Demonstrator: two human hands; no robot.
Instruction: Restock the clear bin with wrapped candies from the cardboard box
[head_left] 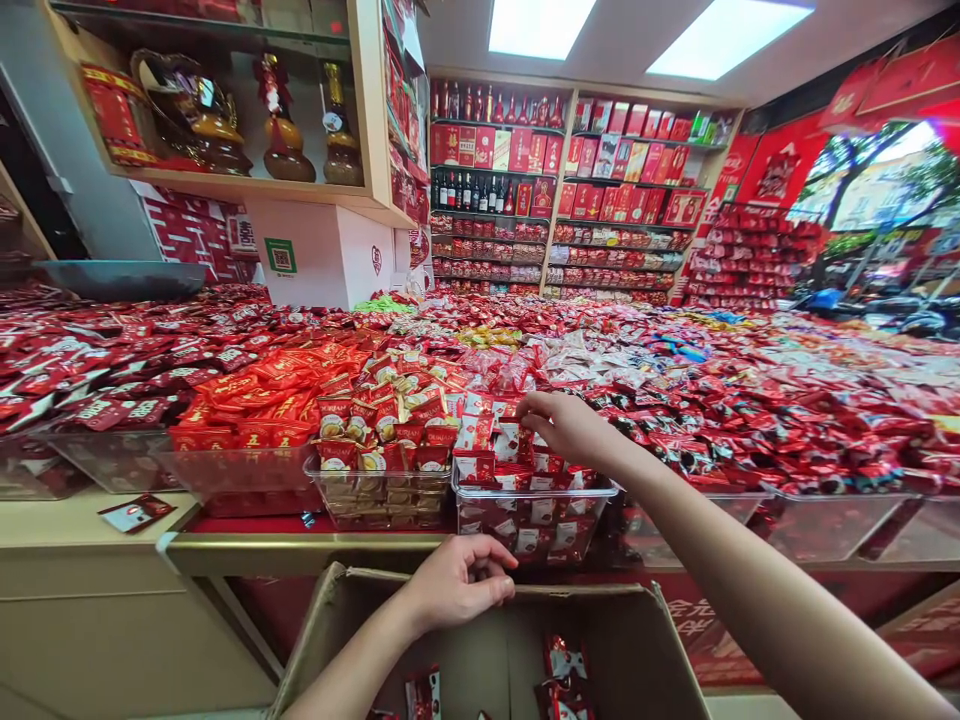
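1. Nearest us, our left hand [455,585] sits at the far rim of an open cardboard box [487,650], its fingers curled narrow. We cannot tell whether it holds anything.
2. Inside the box, red foil packets [564,668] lie on the bottom.
3. Beyond the box runs a brass counter edge [300,553], with a loose card [136,513] lying on the pale counter to the left.
4. Our right hand [566,427] reaches out, fingers partly spread and down on red packets [480,435] piled in a clear bin [529,525]. We cannot tell whether it has gripped one.
5. Just left of that bin stands a second bin [379,490] of red-and-gold packets.
6. Behind, wrapped sweets [750,420] are heaped across the display.
7. Farthest off, shelves [495,170] hold bottles and red boxes.
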